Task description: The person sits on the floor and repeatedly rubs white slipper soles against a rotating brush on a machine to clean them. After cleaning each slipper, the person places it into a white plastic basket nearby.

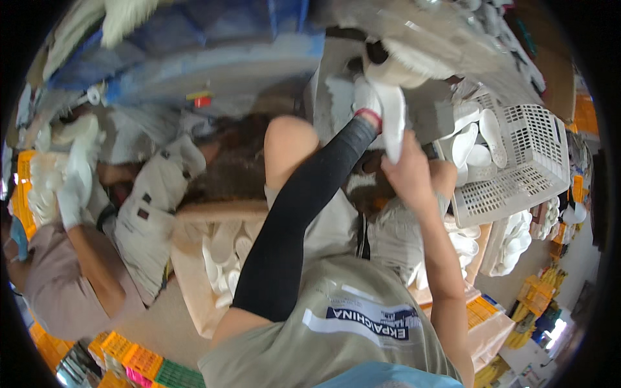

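Note:
A white shoe sole (392,119) stands lengthwise in front of me, its upper end against a pale fluffy round wheel (417,63). My left hand (367,97), in a white glove with a red cuff below a black sleeve, is closed at the sole's upper left side; its fingers are partly hidden. At the lower tip of the sole, my bare right hand (410,173) has its fingers closed on the edge. Right of it, a white perforated basket (527,181) holds several white soles (464,143).
More soles lie in a lined box (194,284) at my left. A co-worker (84,278) with a gloved hand sits farther left beside a pile of white pieces. A blue-edged machine housing (213,45) spans the far side. Orange crates (132,355) stand at lower left.

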Demonstrator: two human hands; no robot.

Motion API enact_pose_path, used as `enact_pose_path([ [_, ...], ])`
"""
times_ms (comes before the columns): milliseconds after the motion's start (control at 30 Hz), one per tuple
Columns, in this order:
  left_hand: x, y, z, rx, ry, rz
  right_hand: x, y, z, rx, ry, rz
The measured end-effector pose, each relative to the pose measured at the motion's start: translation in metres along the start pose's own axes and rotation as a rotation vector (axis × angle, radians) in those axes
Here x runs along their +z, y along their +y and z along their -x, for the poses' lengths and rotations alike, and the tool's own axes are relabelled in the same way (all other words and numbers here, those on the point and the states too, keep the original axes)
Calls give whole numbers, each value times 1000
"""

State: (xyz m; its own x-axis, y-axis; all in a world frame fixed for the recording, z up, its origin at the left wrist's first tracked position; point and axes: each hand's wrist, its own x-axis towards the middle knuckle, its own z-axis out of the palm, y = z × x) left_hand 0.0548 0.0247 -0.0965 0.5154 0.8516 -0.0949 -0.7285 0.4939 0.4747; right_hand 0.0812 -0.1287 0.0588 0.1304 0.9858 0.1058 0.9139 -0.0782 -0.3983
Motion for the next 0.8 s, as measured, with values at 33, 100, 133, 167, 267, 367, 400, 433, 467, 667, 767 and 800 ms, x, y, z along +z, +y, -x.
enact_pose_path([
  [33, 1, 7, 0, -27, -16, -4, -4, -5, -3, -12, 73, 47],
  [100, 4, 14, 4, -107, -41, 4, -13, -6, -15, -22, 107, 41],
  [133, 6, 15, 9, -148, -41, 15, -25, -10, -19, 5, 93, -13],
  [167, 9, 11, 20, -168, -47, 47, -30, -12, -5, -2, 59, -22],
  [267, 17, -12, 58, -231, 22, 173, -42, -16, 58, -141, 88, -24],
  [367, 20, -19, 82, -98, -158, -42, -42, -18, 86, -156, 103, 17],
  [400, 22, -17, 85, -265, -26, 32, -40, -14, 90, -152, 65, 71],
  [433, 23, -15, 89, -371, 50, 113, -39, -8, 96, -143, 81, 40],
  [467, 24, -8, 87, -450, 50, 172, -36, -2, 98, -175, 84, 67],
  [667, 30, 31, 43, -148, 21, 59, -25, 7, 20, -93, 137, -95],
  [767, 27, 47, 16, -81, 3, -22, -4, 5, -36, -20, 262, -253],
  [800, 25, 49, 14, -76, 7, -38, 3, 4, -44, 22, 279, -289],
])
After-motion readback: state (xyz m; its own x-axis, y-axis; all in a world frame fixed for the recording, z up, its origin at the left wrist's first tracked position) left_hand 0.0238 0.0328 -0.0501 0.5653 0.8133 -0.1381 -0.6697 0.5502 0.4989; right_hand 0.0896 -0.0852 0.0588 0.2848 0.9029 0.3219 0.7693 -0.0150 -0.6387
